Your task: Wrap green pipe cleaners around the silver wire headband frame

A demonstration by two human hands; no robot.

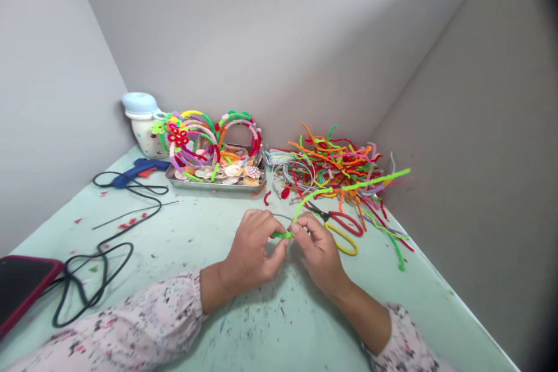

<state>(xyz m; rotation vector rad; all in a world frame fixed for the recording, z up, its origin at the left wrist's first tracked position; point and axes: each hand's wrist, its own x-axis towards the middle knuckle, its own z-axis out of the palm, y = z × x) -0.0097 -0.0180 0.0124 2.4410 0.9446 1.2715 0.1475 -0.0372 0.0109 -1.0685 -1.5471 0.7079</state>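
Observation:
A bright green pipe cleaner is between my two hands at the middle of the table. My left hand pinches a short green wrapped section by thumb and forefinger. My right hand has thumb and fingertips closed on the same pipe cleaner, whose long free end bends up and away to the right. A thin grey wire arc shows just behind my fingers; how it joins the green part is hidden. Scissors with one red and one yellow handle lie just beyond my right hand.
Behind are a metal tray of shells with colourful wrapped hoops, a loose pile of pipe cleaners and coiled wire. At left are a blue glue gun, its black cord, a lidded white jar and a red-edged phone.

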